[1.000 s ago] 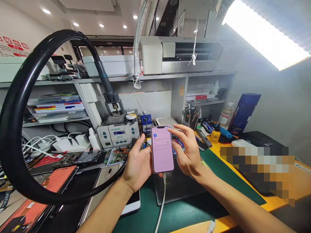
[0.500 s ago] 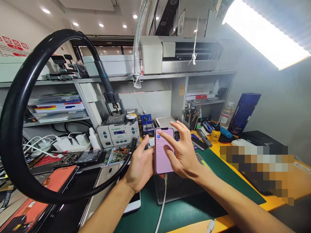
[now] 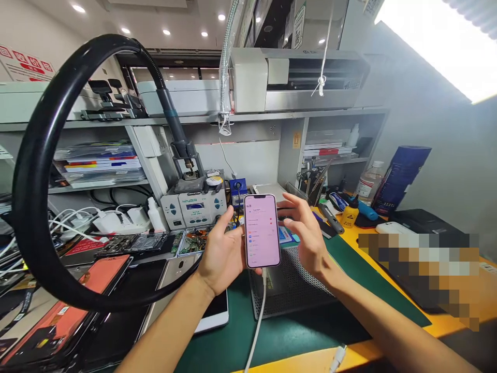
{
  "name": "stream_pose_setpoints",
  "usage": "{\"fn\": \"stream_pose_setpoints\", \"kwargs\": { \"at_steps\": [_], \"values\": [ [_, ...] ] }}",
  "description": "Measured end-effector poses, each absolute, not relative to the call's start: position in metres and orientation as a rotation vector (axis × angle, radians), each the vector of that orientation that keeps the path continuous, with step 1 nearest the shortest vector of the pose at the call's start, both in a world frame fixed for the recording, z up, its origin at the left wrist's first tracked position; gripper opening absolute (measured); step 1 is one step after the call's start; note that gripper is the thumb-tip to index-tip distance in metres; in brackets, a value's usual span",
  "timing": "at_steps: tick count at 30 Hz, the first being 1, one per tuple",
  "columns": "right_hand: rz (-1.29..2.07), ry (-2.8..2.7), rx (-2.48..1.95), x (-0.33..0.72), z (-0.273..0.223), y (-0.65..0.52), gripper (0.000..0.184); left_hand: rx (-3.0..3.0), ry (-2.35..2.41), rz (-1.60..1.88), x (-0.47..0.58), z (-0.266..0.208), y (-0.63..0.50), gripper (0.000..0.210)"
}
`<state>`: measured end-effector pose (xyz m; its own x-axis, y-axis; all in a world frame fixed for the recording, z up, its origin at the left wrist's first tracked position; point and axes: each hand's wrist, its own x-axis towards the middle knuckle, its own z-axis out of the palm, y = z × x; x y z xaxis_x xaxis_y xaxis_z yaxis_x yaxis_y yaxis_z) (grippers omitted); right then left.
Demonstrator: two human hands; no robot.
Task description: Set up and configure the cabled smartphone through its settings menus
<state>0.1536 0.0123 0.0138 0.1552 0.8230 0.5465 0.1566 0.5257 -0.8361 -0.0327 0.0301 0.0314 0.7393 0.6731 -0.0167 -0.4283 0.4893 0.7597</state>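
Note:
A smartphone (image 3: 263, 233) with a pinkish lit screen stands upright in my left hand (image 3: 223, 251), which grips it from the left and behind. Its screen shows a list with small coloured icons. From its lower edge a white charging cable (image 3: 259, 316) runs down toward me. Just right of the phone, my right hand (image 3: 306, 233) is open, fingers apart and curved, with nothing in it. Beneath both hands lies a dark perforated metal stand (image 3: 287, 295) on the green mat (image 3: 373, 290).
A hot-air station (image 3: 194, 207) with a thick black hose (image 3: 23, 207) arches on the left. Phone parts and a tray of circuit boards (image 3: 194, 241) lie beside it. To the right are a yellow bottle (image 3: 350, 213), a clear bottle (image 3: 370, 181) and a loose white cable plug (image 3: 338, 357).
My right hand has drawn back from the phone screen to the right. The display has switched from a mostly plain page to a list. The view has shifted slightly.

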Motion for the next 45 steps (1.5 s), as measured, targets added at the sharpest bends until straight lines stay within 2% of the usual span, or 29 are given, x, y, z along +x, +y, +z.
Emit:
{"fn": "stream_pose_setpoints", "kwargs": {
  "at_steps": [4, 7, 13, 27, 38, 45],
  "values": [
    [1.306, -1.267, -0.831, 0.147, 0.023, 0.009, 0.047, 0.75, 0.304, 0.721, -0.037, 0.032, 0.036, 0.078],
    [1.486, -1.261, -0.764, 0.144, 0.028, 0.006, 0.055, 0.733, 0.29, 0.721, -0.039, 0.033, 0.037, 0.079],
    [1.411, -1.342, -0.807, 0.145, 0.026, 0.006, 0.059, 0.769, 0.294, 0.72, -0.039, 0.033, 0.037, 0.08],
    [1.317, -1.414, -0.798, 0.146, 0.02, 0.012, 0.045, 0.788, 0.283, 0.728, -0.039, 0.031, 0.037, 0.078],
    [1.343, -1.394, -0.797, 0.147, 0.023, 0.012, 0.06, 0.788, 0.301, 0.734, -0.038, 0.031, 0.036, 0.08],
    [1.342, -1.372, -0.833, 0.146, 0.023, 0.012, 0.056, 0.78, 0.291, 0.73, -0.038, 0.029, 0.036, 0.079]
  ]
}}
